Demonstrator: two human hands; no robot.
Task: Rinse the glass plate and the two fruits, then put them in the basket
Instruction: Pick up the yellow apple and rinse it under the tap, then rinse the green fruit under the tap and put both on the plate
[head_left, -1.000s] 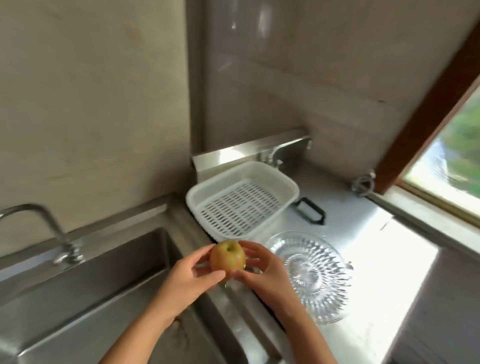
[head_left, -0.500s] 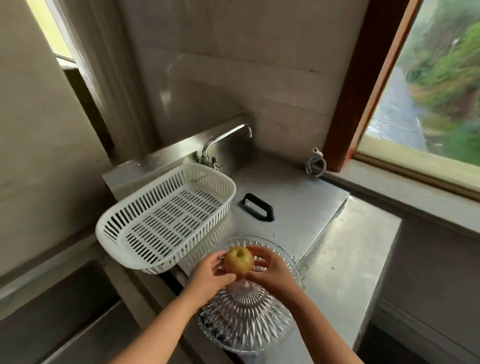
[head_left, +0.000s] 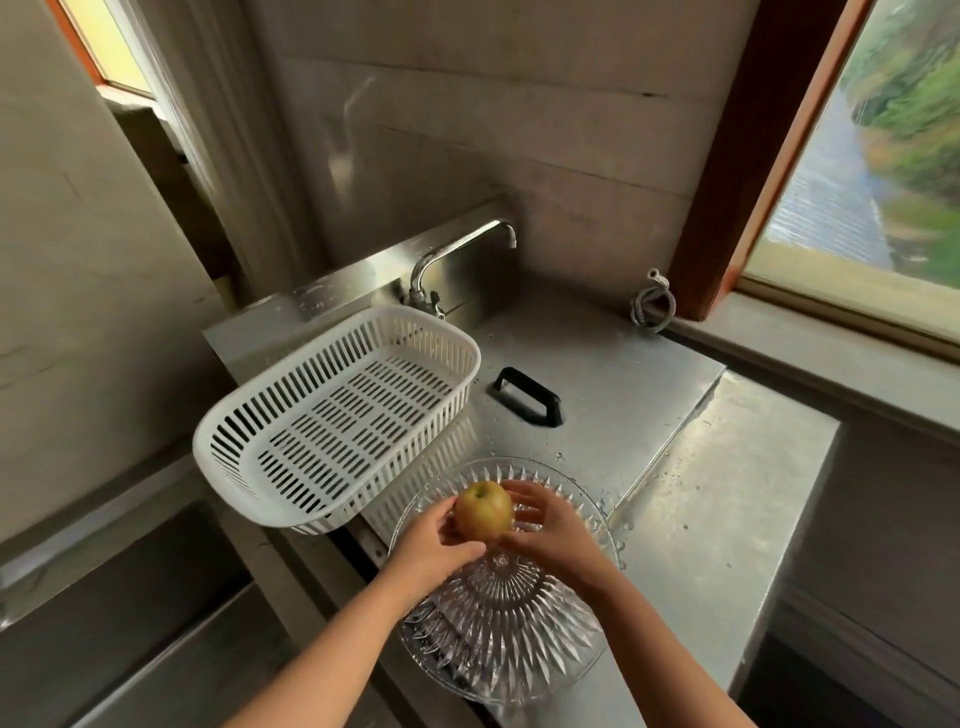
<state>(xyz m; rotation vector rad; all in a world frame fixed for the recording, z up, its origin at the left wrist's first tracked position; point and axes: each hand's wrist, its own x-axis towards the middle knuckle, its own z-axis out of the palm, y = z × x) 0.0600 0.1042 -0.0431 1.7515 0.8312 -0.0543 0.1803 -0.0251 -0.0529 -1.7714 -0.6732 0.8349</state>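
Head cam, only view there is: both hands have the apple (head_left: 484, 511) cupped between them, left hand (head_left: 434, 551) wrapped around its 8 o'clock side, right hand (head_left: 550, 525) curled round the 3 o'clock side, so it's clamped from both sides and hanging right over the glass plate (head_left: 501, 613). My guess is the two-handed hold is just because a wet apple is slippery, and keeping it over the plate catches drips. The white basket (head_left: 332, 415) sits at about 10 o'clock from the apple, empty, one end sticking out past the counter edge. I can only spot one fruit. Surface is a steel counter (head_left: 717, 499) with water drops, a black handle (head_left: 527, 397) at 12 o'clock, a faucet (head_left: 457, 257) behind the basket, and a window (head_left: 872, 156) up at 2 o'clock.
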